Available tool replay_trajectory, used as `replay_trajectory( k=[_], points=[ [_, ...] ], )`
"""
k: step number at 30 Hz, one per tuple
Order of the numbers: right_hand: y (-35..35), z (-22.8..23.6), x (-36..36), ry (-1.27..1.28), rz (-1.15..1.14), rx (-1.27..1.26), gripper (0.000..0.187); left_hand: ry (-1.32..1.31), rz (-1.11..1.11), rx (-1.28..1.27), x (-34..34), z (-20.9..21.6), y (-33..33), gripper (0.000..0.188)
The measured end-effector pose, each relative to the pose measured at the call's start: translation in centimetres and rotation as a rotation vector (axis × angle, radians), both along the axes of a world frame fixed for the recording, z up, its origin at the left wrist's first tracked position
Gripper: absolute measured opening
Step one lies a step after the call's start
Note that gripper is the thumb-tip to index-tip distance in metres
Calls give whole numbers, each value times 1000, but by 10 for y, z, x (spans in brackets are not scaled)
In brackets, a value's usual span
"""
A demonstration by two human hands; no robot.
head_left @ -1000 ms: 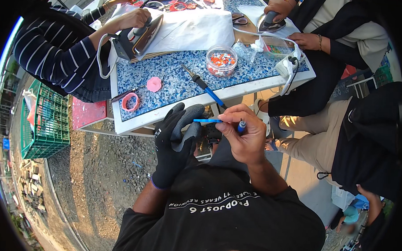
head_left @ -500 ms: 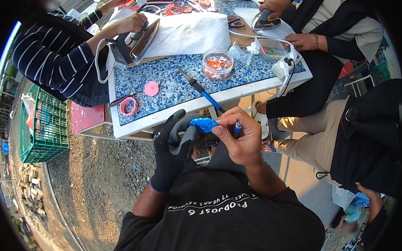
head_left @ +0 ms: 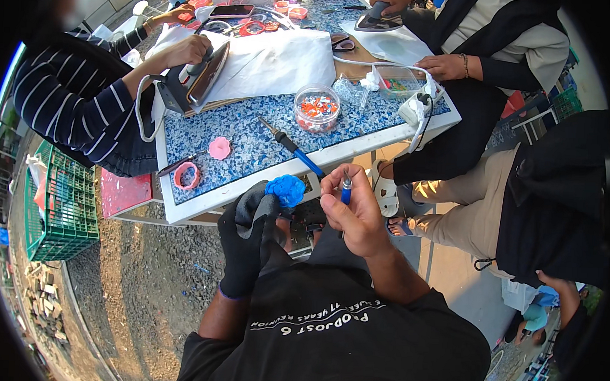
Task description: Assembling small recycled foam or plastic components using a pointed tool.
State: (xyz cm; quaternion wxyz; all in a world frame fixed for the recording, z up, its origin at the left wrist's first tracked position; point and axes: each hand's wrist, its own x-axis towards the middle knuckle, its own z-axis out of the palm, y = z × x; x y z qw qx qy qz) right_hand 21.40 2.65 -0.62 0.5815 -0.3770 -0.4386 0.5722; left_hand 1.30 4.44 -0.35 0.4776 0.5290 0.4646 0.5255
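My left hand, in a dark work glove, pinches a bright blue flower-shaped piece by its lower left edge. My right hand is bare and closed around a slim blue craft knife, whose metal tip points up. A small gap lies between the knife and the blue piece. Just beyond, a soldering iron with a blue handle rests across the table's near edge. To its left are a pink flower-shaped piece, a pink ring and a dark pen-like tool.
On the speckled blue table stand a clear jar of colourful chips and a power strip. Two co-workers hold clothes irons near white sheets. A green crate stands left; another person is at right.
My right hand has let go of the blue piece and moved slightly right, with the knife now upright. The left hand has tilted the piece and shifted left. The right-hand co-worker's iron has moved.
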Motion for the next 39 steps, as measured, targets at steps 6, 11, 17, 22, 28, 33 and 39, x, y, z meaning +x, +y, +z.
replay_trajectory(
  k=[6,11,17,22,28,33,39],
  points=[
    [-2,5,1,364,115,-165,28,35,-37,-8,-4,-7,2,22],
    [-1,4,-1,354,115,-168,24,46,-13,3,-4,-4,0,21],
    [-1,5,-2,333,105,-168,23,114,-18,34,-5,-8,1,25],
    [9,-4,15,235,-24,-106,21,123,-8,71,-7,-4,-2,26],
    [68,-8,74,-989,-549,76,23,117,-25,16,-13,-2,-2,27],
    [121,-26,96,-1361,-550,251,25,116,-63,49,-13,9,3,29],
    [143,-35,92,-1437,-517,248,23,31,-40,-9,-20,6,2,30]
  ],
)
